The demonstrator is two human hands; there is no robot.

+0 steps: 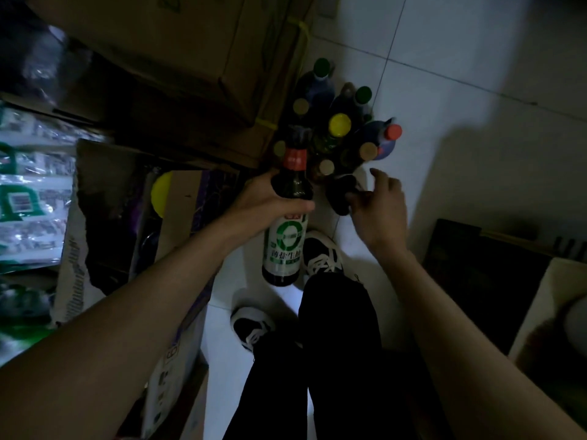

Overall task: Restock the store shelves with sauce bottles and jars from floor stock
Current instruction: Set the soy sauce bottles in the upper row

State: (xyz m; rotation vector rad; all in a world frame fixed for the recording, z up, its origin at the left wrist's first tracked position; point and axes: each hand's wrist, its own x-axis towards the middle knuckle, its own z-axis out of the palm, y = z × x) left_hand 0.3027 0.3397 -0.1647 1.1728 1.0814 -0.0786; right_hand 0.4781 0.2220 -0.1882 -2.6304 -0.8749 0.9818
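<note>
Head view: left hand (270, 201) grips a soy sauce bottle (282, 246) at its shoulder, above the tiled floor (460, 74); right hand (379, 208), fingers loosely spread, holds nothing, beside clustered floor bottles (340, 134); eight caps counted: four tan, two green, one yellow, one red; open cardboard box (178, 217) contains a yellow round item (162, 193).

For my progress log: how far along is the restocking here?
Done: unclear, no shelf is in view. In hand: the left hand grips a dark glass bottle with a green-and-white label, while the right hand reaches toward a dark item on the floor. Left: the cluster of capped bottles standing on the white tiles.
</note>
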